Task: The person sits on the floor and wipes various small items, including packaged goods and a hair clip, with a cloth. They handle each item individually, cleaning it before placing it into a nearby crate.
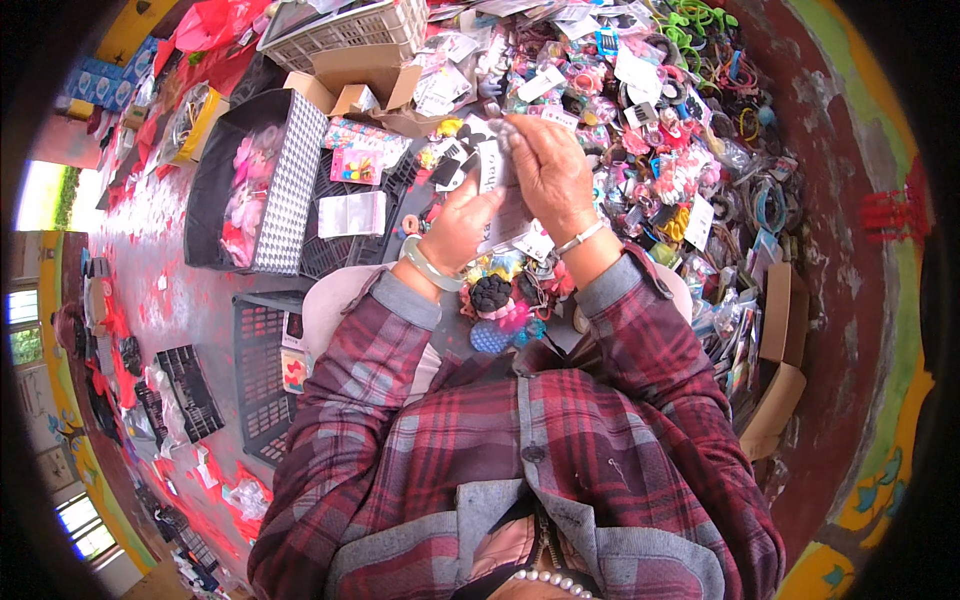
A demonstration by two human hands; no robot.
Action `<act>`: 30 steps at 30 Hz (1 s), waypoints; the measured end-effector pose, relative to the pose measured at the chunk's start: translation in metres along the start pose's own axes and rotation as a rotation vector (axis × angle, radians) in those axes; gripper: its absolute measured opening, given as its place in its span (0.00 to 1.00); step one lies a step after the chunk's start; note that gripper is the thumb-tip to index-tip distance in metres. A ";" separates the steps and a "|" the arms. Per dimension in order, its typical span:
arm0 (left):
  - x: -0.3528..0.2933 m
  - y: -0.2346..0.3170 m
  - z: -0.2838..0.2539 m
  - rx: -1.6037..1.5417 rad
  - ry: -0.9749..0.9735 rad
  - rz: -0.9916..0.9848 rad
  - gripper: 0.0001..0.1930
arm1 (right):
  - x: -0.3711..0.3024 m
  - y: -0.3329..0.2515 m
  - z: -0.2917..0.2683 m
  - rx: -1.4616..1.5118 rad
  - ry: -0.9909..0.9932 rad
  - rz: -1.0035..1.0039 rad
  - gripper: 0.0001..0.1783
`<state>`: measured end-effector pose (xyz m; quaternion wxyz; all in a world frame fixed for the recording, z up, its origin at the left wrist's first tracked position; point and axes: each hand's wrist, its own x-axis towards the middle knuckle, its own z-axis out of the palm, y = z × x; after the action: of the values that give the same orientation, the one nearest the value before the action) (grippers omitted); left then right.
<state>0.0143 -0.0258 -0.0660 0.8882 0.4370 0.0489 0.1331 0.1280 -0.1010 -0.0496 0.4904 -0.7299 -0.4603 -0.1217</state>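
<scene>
Between my two hands is a small clear plastic packet (511,208) with a white printed label. My left hand (458,232) pinches its left side between thumb and fingers. My right hand (553,172) is closed over its upper right part, and its fingers hide that edge. I cannot make out what the packet contains. Just below the hands, a black scrunchie (491,293) lies among colourful hair ties. Beyond them spreads a large heap of hair accessories (660,160), many in clear bags or on cards.
A black fabric box with a houndstooth side (288,190) holds pink items at the left. Near it lie a stack of clear bags (352,215) and an open cardboard box (370,75). A grey plastic crate (262,400) stands lower left; cardboard flaps (783,315) edge the heap at right.
</scene>
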 end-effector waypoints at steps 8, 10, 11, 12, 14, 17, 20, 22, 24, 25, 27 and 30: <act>-0.002 0.021 -0.009 -0.325 0.095 -0.065 0.20 | 0.004 0.025 -0.007 0.233 0.290 0.281 0.12; 0.001 0.018 -0.007 -0.383 0.113 -0.093 0.20 | 0.002 0.013 -0.004 0.193 0.202 0.168 0.13; 0.003 0.011 -0.012 -0.439 0.129 -0.126 0.21 | 0.001 0.006 0.000 0.162 0.079 0.093 0.15; 0.002 0.008 -0.011 -0.387 0.168 -0.136 0.22 | -0.005 0.000 0.009 0.127 0.011 0.033 0.17; 0.006 0.005 -0.008 -0.335 0.283 -0.071 0.21 | -0.015 -0.006 0.022 0.080 -0.026 -0.136 0.19; 0.010 0.010 -0.026 -0.329 0.332 0.019 0.22 | -0.029 -0.021 0.031 0.204 -0.111 -0.161 0.19; 0.009 0.027 -0.025 -0.275 0.426 0.120 0.24 | -0.039 -0.042 0.028 0.253 -0.197 -0.173 0.19; 0.008 0.034 -0.027 -0.300 0.430 0.170 0.26 | -0.039 -0.046 0.025 0.246 -0.223 -0.199 0.19; 0.008 0.042 -0.022 -0.323 0.411 0.235 0.28 | -0.038 -0.045 0.023 0.231 -0.218 -0.226 0.20; 0.007 0.041 -0.026 -0.317 0.396 0.253 0.28 | -0.037 -0.043 0.024 0.219 -0.201 -0.239 0.20; 0.008 0.041 -0.030 -0.336 0.384 0.250 0.28 | -0.036 -0.038 0.025 0.193 -0.170 -0.262 0.20; 0.009 0.042 -0.029 -0.390 0.330 0.253 0.27 | -0.032 -0.031 0.021 0.140 -0.118 -0.275 0.21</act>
<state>0.0088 0.0230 -0.0503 0.9118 0.2329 0.1114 0.3193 0.0798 -0.0981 -0.0614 0.4907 -0.6301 -0.5913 -0.1122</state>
